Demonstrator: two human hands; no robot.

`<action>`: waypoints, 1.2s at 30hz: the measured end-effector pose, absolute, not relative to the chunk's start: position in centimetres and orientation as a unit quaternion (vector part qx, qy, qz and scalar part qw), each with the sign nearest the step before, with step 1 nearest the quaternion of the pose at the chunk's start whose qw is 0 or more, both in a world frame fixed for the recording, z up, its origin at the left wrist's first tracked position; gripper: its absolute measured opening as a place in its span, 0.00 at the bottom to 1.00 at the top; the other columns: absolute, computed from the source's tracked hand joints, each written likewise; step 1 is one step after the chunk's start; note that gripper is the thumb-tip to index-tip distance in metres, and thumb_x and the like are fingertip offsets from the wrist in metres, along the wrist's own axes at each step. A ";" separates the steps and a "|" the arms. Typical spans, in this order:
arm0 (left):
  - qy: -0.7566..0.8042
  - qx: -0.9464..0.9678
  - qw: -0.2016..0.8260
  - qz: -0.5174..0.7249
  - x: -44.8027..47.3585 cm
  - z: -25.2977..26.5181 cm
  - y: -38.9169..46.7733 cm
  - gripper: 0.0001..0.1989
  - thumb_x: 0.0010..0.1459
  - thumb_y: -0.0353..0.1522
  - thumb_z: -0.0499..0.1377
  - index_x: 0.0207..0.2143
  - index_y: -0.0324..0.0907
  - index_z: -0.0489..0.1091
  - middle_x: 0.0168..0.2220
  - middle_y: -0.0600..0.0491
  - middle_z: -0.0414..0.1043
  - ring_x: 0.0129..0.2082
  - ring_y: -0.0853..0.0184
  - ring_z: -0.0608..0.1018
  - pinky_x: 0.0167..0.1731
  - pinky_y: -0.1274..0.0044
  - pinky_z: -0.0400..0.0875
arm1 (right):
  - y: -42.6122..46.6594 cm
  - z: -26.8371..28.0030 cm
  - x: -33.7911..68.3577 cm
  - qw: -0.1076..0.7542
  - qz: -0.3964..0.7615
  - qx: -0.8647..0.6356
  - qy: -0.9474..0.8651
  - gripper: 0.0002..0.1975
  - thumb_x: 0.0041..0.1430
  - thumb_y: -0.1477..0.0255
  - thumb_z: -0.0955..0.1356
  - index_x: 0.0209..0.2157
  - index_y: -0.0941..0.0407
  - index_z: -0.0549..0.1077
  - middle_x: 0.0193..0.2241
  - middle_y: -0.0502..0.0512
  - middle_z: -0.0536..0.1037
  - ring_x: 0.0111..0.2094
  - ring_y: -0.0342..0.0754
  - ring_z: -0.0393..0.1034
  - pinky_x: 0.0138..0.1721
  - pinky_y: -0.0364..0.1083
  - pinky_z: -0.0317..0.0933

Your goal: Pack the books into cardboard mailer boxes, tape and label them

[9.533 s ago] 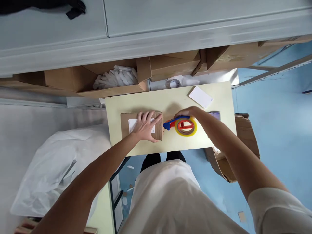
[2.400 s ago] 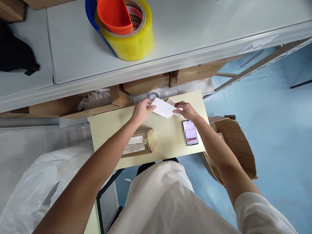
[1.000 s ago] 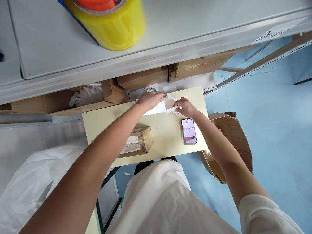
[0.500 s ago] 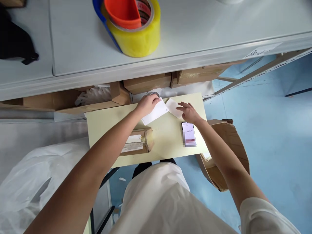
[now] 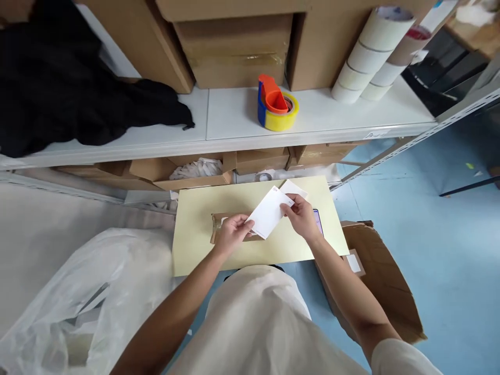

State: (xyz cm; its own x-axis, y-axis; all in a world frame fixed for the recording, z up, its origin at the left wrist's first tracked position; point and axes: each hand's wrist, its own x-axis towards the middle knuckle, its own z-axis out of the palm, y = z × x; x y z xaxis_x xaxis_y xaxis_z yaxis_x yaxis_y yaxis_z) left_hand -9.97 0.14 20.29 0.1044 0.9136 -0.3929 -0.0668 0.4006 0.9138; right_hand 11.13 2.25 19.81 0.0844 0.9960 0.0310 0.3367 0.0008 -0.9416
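Note:
Both hands hold a white paper sheet (image 5: pixel 267 214) with small dark print at its upper corners, raised above the cream table (image 5: pixel 187 258). My left hand (image 5: pixel 233 233) pinches its lower left edge between thumb and fingers. At the upper right edge, my right hand (image 5: pixel 300 213) grips it the same way. A second white paper (image 5: pixel 294 188) lies on the table behind, partly covered by the sheet and the right hand. Under the left hand sits a small cardboard box (image 5: pixel 215 229), mostly hidden. The phone (image 5: pixel 318 221) shows only partly beside my right wrist.
Above the table runs a grey shelf (image 5: pixel 234 117) bearing a tape dispenser (image 5: pixel 278 109), stacked tape rolls (image 5: pixel 361 57) and a black cloth (image 5: pixel 128 109). Lower cardboard boxes stand behind the table. An open carton (image 5: pixel 386 281) stands right; a translucent plastic bag (image 5: pixel 117 271) lies left.
The view has tilted up, showing more of the shelf. My left hand has brought the white paper sheet nearer, over the cardboard box. My right hand, earlier at the other paper, now grips the sheet too.

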 end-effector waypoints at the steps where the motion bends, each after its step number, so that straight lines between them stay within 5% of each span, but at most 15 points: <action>1: 0.555 0.371 0.623 0.407 -10.5 20.3 -0.8 0.17 0.40 0.44 0.68 0.26 0.41 0.73 0.25 0.53 0.75 0.24 0.69 0.75 0.25 0.79 0.72 | 1.3 20.5 10.0 0.438 0.312 -0.606 -0.587 0.19 0.55 0.62 0.67 0.47 0.56 0.68 0.37 0.60 0.76 0.35 0.53 0.72 0.36 0.55 0.69; 6: 0.516 0.340 0.623 0.479 -12.0 21.4 -3.9 0.14 0.43 0.43 0.67 0.28 0.42 0.73 0.24 0.56 0.74 0.25 0.69 0.76 0.31 0.76 0.74 | -3.4 23.3 3.3 0.387 0.142 -0.495 -0.765 0.15 0.58 0.67 0.66 0.48 0.49 0.71 0.48 0.58 0.74 0.51 0.56 0.67 0.50 0.57 0.62; 15: 0.361 0.262 0.731 0.517 -15.3 23.1 -7.1 0.17 0.46 0.41 0.67 0.34 0.43 0.66 0.30 0.56 0.75 0.35 0.67 0.79 0.47 0.68 0.70 | -6.5 24.9 -1.0 0.368 0.111 -0.507 -0.771 0.13 0.59 0.69 0.65 0.47 0.48 0.72 0.46 0.55 0.77 0.48 0.52 0.72 0.52 0.57 0.59; 36: 0.339 0.255 0.764 0.486 -16.2 23.3 -7.9 0.16 0.48 0.41 0.66 0.28 0.42 0.64 0.32 0.53 0.76 0.38 0.65 0.79 0.49 0.68 0.67 | -7.1 25.0 -0.8 0.369 0.177 -0.497 -0.765 0.11 0.59 0.67 0.66 0.43 0.48 0.74 0.41 0.54 0.80 0.43 0.51 0.75 0.53 0.58 0.60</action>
